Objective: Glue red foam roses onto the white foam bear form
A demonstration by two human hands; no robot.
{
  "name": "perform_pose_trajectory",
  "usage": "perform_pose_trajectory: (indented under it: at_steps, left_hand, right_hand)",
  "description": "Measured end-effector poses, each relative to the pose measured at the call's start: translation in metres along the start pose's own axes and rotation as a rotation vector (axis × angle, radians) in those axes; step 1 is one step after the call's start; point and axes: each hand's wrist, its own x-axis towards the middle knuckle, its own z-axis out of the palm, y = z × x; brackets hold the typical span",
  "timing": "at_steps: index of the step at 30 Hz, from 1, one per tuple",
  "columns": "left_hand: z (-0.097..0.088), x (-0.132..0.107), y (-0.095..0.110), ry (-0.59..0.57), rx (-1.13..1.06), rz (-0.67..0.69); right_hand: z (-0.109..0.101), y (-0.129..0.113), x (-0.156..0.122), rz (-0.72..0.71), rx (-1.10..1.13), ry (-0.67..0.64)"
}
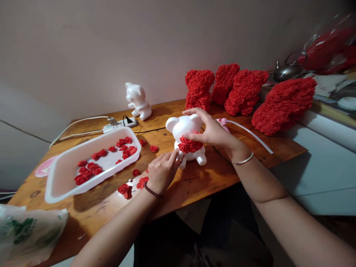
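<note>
A white foam bear [181, 126] sits upright near the table's front edge, with a cluster of red foam roses [189, 145] across its chest below the head. My right hand [213, 128] is curved around the bear's head and side, thumb against the upper roses and fingers over the top. Against the bear's other side, by its arm, the fingers of my left hand [164, 168] are bent together; anything small between them is hidden. Beside my left wrist lie a loose rose [124, 190] and some flat red petals [142, 182].
A white plastic tub [93, 165] with several roses stands at left, near a power strip [120, 125] and a second bare bear [138, 102]. Several rose-covered bears [199, 89] line the back right. A pink glue gun [222, 122] with a glue stick lies behind my right hand.
</note>
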Motion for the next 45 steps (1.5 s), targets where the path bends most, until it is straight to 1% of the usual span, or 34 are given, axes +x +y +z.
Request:
perform_pose_trajectory:
  at_steps: [3,6,8,10,12,13,16,18,19,21,23,25,27,29,30,31,32,34,36,39,41,43,44,45]
  left_hand:
    - [0.000,-0.001,0.002,0.005,-0.001,0.028]
    - [0.001,-0.001,0.003,-0.002,-0.027,0.020]
    - [0.002,-0.001,0.003,-0.008,-0.045,0.002]
    - [0.004,0.000,0.002,-0.005,-0.049,-0.004]
    - [0.006,-0.001,0.001,0.000,-0.045,0.000]
    - [0.007,-0.001,0.001,0.002,-0.048,0.001]
    - [0.009,-0.003,0.003,-0.002,-0.076,-0.003]
    - [0.009,-0.003,0.004,-0.014,-0.104,-0.016]
    - [0.009,-0.002,0.004,-0.018,-0.113,-0.042]
    - [0.006,0.001,0.000,-0.020,-0.139,-0.145]
    - [0.003,0.008,-0.008,-0.026,-0.209,-0.298]
    - [-0.001,0.017,-0.020,-0.037,-0.344,-0.447]
    - [-0.004,0.024,-0.035,-0.045,-0.475,-0.561]
    - [-0.002,0.029,-0.049,-0.068,-0.545,-0.643]
    - [0.000,0.031,-0.055,-0.084,-0.558,-0.677]
    - [0.003,0.031,-0.060,-0.101,-0.563,-0.705]
    - [0.007,0.032,-0.064,-0.114,-0.562,-0.731]
    - [0.014,0.033,-0.070,-0.113,-0.547,-0.768]
    - [0.019,0.035,-0.071,-0.090,-0.511,-0.789]
    - [0.020,0.037,-0.069,-0.050,-0.409,-0.826]
    - [0.016,0.036,-0.065,0.004,-0.317,-0.837]
    - [0.013,0.032,-0.063,0.112,-0.215,-0.783]
    - [0.012,0.029,-0.062,0.184,-0.163,-0.715]
    - [0.012,0.025,-0.063,0.266,-0.115,-0.616]
  right_hand:
    - [0.001,-0.004,0.000,0.008,-0.107,-0.038]
    - [0.001,-0.002,0.001,0.005,-0.118,-0.047]
    - [0.000,-0.002,0.001,-0.026,-0.072,-0.017]
    - [0.000,-0.002,-0.002,-0.077,-0.057,0.051]
    - [0.001,-0.005,-0.007,-0.152,-0.144,0.098]
    - [0.003,-0.007,-0.011,-0.189,-0.218,0.098]
    - [0.009,-0.015,-0.022,-0.262,-0.406,0.020]
    - [0.011,-0.020,-0.026,-0.282,-0.448,0.004]
    - [0.010,-0.022,-0.026,-0.292,-0.441,0.026]
    - [0.001,-0.020,-0.022,-0.293,-0.377,0.141]
    - [-0.012,-0.007,-0.010,-0.247,-0.257,0.308]
    - [-0.025,0.019,0.007,-0.144,-0.098,0.482]
    - [-0.032,0.053,0.028,0.064,0.029,0.633]
    - [-0.032,0.087,0.048,0.318,0.039,0.699]
    - [-0.030,0.102,0.056,0.436,-0.008,0.686]
    - [-0.027,0.116,0.065,0.534,-0.065,0.686]
    - [-0.024,0.127,0.073,0.579,-0.100,0.683]
    - [-0.022,0.144,0.090,0.612,-0.154,0.688]
    - [-0.027,0.155,0.111,0.622,-0.194,0.712]
    - [-0.051,0.167,0.147,0.608,-0.290,0.742]
    - [-0.070,0.172,0.169,0.603,-0.408,0.727]
    - [-0.087,0.176,0.185,0.596,-0.492,0.676]
    - [-0.093,0.178,0.191,0.591,-0.506,0.642]
    - [-0.098,0.179,0.196,0.583,-0.504,0.600]
